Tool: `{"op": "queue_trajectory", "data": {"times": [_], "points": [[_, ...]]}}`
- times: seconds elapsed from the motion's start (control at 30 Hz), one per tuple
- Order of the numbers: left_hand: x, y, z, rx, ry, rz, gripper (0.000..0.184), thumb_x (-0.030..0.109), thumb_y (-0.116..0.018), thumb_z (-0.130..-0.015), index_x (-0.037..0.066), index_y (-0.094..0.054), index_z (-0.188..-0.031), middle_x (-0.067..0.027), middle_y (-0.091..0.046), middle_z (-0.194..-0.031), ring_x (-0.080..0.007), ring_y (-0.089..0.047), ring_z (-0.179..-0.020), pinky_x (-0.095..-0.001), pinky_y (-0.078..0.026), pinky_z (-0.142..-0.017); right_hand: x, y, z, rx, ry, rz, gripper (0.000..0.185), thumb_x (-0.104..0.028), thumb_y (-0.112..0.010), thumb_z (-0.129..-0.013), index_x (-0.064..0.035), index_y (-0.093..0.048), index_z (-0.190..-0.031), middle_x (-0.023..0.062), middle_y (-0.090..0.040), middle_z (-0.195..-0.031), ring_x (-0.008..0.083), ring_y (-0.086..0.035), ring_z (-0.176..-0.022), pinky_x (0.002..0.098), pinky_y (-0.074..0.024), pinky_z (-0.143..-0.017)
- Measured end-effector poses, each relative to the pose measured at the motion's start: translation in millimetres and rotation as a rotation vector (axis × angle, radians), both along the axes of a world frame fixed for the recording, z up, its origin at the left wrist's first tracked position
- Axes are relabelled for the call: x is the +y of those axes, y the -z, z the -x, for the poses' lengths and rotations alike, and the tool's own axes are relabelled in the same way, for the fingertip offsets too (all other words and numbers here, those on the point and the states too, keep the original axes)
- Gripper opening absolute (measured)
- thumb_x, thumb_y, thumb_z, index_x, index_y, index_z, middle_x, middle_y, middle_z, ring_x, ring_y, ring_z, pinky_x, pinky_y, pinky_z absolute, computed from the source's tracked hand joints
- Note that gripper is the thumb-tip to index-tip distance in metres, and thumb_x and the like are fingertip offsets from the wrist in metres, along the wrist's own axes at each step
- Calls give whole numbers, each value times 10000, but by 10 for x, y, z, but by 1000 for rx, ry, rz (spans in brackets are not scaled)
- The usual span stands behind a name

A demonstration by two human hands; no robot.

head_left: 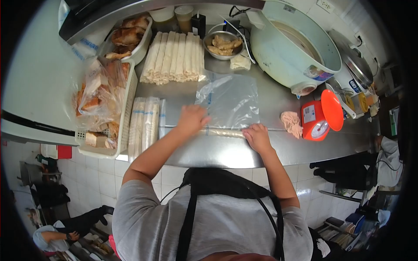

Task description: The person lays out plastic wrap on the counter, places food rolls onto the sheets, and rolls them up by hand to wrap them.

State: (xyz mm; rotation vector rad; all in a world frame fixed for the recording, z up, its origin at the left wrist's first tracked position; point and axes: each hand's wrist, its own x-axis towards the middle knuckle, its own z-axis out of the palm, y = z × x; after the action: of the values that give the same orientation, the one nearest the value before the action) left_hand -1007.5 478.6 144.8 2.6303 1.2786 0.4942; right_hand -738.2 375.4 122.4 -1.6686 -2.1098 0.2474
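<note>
The left hand [191,119], blurred, was over the near-left part of the clear plastic sheet [233,98]; its grip could not be told. The right hand [257,136] rested bent fingers on the right end of the pale roll [224,132], which lay along the sheet's near edge. Even pressure at both ends would likely have kept it straight. At nine o'clock, a basket [131,91] contained brown-and-white pieces, some bagged; at twelve, a metal bowl [210,52] contained tan pieces.

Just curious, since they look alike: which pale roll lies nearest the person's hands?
The single roll along the near edge of the clear sheet, by the right hand; the others lie in the bare stack or the wrapped group.
</note>
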Motion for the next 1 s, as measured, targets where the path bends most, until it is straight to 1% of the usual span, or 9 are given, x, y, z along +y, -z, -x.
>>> {"op": "queue_trajectory", "data": {"times": [0.1, 0.17, 0.37, 0.57, 0.6, 0.7, 0.83, 0.93, 1.0], "points": [[853, -338, -20, -238, -143, -200, 396, 307, -597, -756, 60, -555, -1063, -165, -515, -1069, -316, -452, -1021, -452, -329, -864, -11, 17, 7, 21, 22, 6, 139, -213, -597, -759, -156, -666, -866, 22, -534, -809, 224, -477, -844, 364, -346, -789], [1374, -405, -128, -147, -369, -434, 503, 298, -556, -781, 18, -452, -1185, -225, -431, -1197, -376, -355, -1152, -503, -261, -924, -24, 31, 30, 29, 48, -4, 135, -217, -602, -754, -161, -668, -857, 16, -534, -810, 220, -474, -842, 362, -343, -791], [1960, 8, -476, 308, -713, -282, 513, 321, -398, -856, 22, -354, -1271, -223, -350, -1295, -365, -211, -1261, -531, -100, -1005, -37, -39, 95, 44, 126, 35, 143, -215, -607, -749, -157, -668, -864, 26, -534, -828, 232, -469, -864, 374, -355, -794], [1867, -566, -454, 36, -535, 244, 430, 98, -449, -783, 9, -433, -1204, -212, -491, -1166, -344, -486, -1057, -426, -392, -880, 234, -223, 81, -34, 161, -26, 343, -220, -647, -706, -143, -596, -1036, 100, -514, -1018, 277, -462, -982, 391, -351, -829], [1996, -479, -377, 9, -481, 205, 430, 45, -480, -757, 12, -462, -1185, -150, -566, -1008, -251, -574, -852, -347, -476, -739, 384, -374, 116, -68, 161, -51, 435, -217, -665, -687, -146, -559, -1102, 122, -494, -1088, 290, -452, -1022, 402, -347, -845], [1717, -736, -156, -578, -178, 849, 446, 59, -514, -762, 18, -458, -1203, -76, -564, -972, -156, -556, -825, -309, -469, -747, 822, -954, 341, -165, 138, -270, 624, -200, -718, -623, -167, -478, -1199, 143, -427, -1204, 320, -380, -1136, 448, -312, -913], [1011, -899, -101, -623, 231, 1316, 476, 72, -553, -762, 19, -445, -1222, -37, -554, -1006, -123, -533, -823, -275, -457, -746, 1079, -1200, 463, -271, -26, -348, 675, -174, -732, -601, -172, -450, -1214, 133, -401, -1242, 332, -315, -1199, 486, -274, -962], [709, -453, -227, -511, 446, 1255, 444, 76, -547, -770, 15, -455, -1199, -39, -558, -1018, -156, -533, -839, -285, -448, -761, 1038, -980, 267, -201, -193, 409, 486, -147, -702, -644, -121, -493, -1082, 122, -524, -1106, 297, -503, -1023, 390, -405, -854], [538, -194, -311, -277, 369, 1069, 382, 71, -546, -765, 32, -500, -1142, -67, -557, -1041, -191, -528, -885, -293, -432, -787, 830, -761, 192, 24, -94, 596, 312, -136, -675, -670, -88, -536, -946, 120, -557, -1000, 273, -566, -861, 330, -447, -743]]}}
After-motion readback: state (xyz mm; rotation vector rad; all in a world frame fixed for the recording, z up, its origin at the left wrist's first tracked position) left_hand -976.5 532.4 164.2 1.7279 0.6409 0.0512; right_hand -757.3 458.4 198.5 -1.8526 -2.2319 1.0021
